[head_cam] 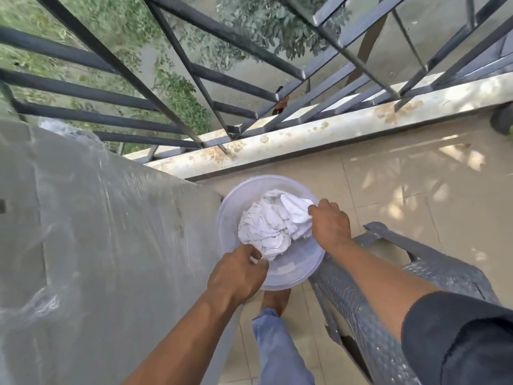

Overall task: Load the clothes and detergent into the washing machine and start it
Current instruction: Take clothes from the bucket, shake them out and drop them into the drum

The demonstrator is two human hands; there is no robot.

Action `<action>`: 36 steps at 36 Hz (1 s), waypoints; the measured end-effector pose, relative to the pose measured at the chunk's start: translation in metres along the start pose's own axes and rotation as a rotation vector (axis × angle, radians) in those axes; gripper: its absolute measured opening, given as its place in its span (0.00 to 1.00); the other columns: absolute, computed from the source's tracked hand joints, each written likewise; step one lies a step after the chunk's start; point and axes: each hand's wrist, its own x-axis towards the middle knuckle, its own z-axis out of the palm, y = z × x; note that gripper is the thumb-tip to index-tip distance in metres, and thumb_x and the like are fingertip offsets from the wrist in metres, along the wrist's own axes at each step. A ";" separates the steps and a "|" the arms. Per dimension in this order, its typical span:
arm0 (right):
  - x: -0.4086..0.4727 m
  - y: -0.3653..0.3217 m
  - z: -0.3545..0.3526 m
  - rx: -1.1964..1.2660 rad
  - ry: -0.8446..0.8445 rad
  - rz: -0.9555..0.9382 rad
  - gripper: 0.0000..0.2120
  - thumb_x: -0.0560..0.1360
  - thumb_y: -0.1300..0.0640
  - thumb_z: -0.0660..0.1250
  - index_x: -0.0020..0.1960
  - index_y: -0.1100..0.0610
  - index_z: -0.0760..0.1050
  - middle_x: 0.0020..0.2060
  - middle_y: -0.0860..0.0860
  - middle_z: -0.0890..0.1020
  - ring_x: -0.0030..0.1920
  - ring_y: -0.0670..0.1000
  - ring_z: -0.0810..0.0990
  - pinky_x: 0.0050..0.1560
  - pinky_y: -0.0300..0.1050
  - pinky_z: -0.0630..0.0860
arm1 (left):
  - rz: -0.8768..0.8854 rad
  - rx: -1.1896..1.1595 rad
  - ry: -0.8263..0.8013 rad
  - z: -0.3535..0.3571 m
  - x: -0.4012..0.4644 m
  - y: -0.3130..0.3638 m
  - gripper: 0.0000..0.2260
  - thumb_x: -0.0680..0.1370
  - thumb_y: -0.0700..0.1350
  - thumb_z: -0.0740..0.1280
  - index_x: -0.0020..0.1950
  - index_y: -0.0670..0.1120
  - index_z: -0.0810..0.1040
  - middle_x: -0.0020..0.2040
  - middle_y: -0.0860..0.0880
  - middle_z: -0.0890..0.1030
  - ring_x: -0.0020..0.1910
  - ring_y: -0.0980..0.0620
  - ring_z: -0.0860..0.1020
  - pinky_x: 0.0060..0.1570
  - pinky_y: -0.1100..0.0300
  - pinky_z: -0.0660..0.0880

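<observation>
Looking down, we see a translucent tub (288, 269) resting on a grey plastic chair (388, 287), just beside a plastic-wrapped machine (97, 232). White clothes (273, 225) lie bunched inside the tub. Our left hand (238, 273) pinches the near edge of the clothes; our right hand (329, 222) has its fingers curled round the far right fold.

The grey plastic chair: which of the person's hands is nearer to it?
The right hand, gripping the white clothes in the basin just above the grey plastic chair. The left hand grips them farther away, nearer the covered machine.
</observation>
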 end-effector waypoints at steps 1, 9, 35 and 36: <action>-0.004 0.001 -0.002 0.128 0.018 0.031 0.14 0.76 0.65 0.65 0.59 0.53 0.77 0.55 0.55 0.75 0.56 0.59 0.75 0.47 0.48 0.72 | -0.004 -0.002 -0.005 0.000 -0.004 0.000 0.13 0.83 0.56 0.64 0.65 0.55 0.79 0.61 0.51 0.83 0.59 0.47 0.82 0.61 0.53 0.79; -0.107 -0.031 -0.077 0.908 0.178 0.116 0.08 0.78 0.64 0.65 0.50 0.52 0.78 0.42 0.45 0.81 0.43 0.52 0.79 0.43 0.50 0.74 | 0.062 -0.070 0.021 -0.019 -0.053 0.011 0.17 0.83 0.55 0.66 0.71 0.53 0.76 0.59 0.51 0.82 0.60 0.47 0.82 0.62 0.52 0.79; -0.359 -0.102 -0.396 1.522 0.392 -0.510 0.05 0.80 0.50 0.65 0.54 0.42 0.77 0.40 0.52 0.78 0.42 0.50 0.74 0.44 0.47 0.70 | 0.866 -0.046 0.456 -0.160 -0.270 0.022 0.15 0.76 0.53 0.74 0.63 0.61 0.83 0.59 0.67 0.84 0.56 0.61 0.83 0.56 0.57 0.81; -0.364 -0.106 -0.397 1.507 0.404 -0.502 0.05 0.80 0.50 0.65 0.54 0.43 0.77 0.39 0.54 0.77 0.41 0.51 0.73 0.43 0.48 0.69 | 0.891 -0.057 0.467 -0.161 -0.275 0.019 0.11 0.76 0.51 0.73 0.58 0.59 0.85 0.55 0.65 0.85 0.54 0.60 0.83 0.55 0.54 0.82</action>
